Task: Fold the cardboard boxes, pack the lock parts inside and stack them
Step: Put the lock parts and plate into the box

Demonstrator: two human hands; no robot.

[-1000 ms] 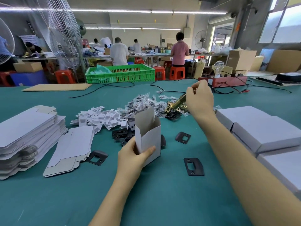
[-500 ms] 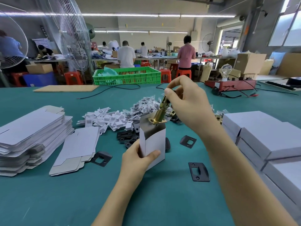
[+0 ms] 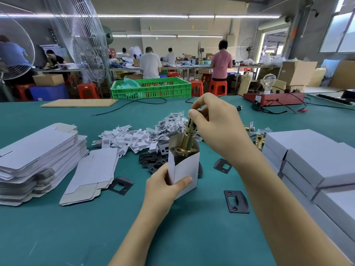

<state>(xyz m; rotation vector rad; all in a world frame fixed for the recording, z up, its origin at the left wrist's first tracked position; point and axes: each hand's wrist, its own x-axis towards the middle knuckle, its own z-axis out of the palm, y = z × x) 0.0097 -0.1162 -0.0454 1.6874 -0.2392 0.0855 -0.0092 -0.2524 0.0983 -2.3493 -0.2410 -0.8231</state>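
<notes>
At the centre of the frame, a worker's left hand (image 3: pixel 165 186) grips the lower part of a small white cardboard box (image 3: pixel 184 169), thumb across its front face and fingers curled round the back, holding it upright on the green table (image 3: pixel 57 227) with its top flaps open. The right hand (image 3: pixel 217 129), just above, pinches the upper end of a brass lock latch (image 3: pixel 189 140) between thumb and fingertips; the latch's faceplate end sits at the box's open mouth, though how far it reaches inside is hard to tell from this angle. At far left lies a tall stack of flat box blanks (image 3: pixel 36 160), with a smaller pile of blanks (image 3: pixel 90 175) beside it. Behind the box are heaped white plastic pieces (image 3: pixel 126 140) and clear bagged parts (image 3: pixel 172 121). Black strike plates (image 3: pixel 237 201) lie scattered round the box, one at lower right of centre. Folded white boxes (image 3: pixel 311 160) are stacked along the right edge. A green crate (image 3: pixel 151 88) stands at the table's far side, upper centre.
</notes>
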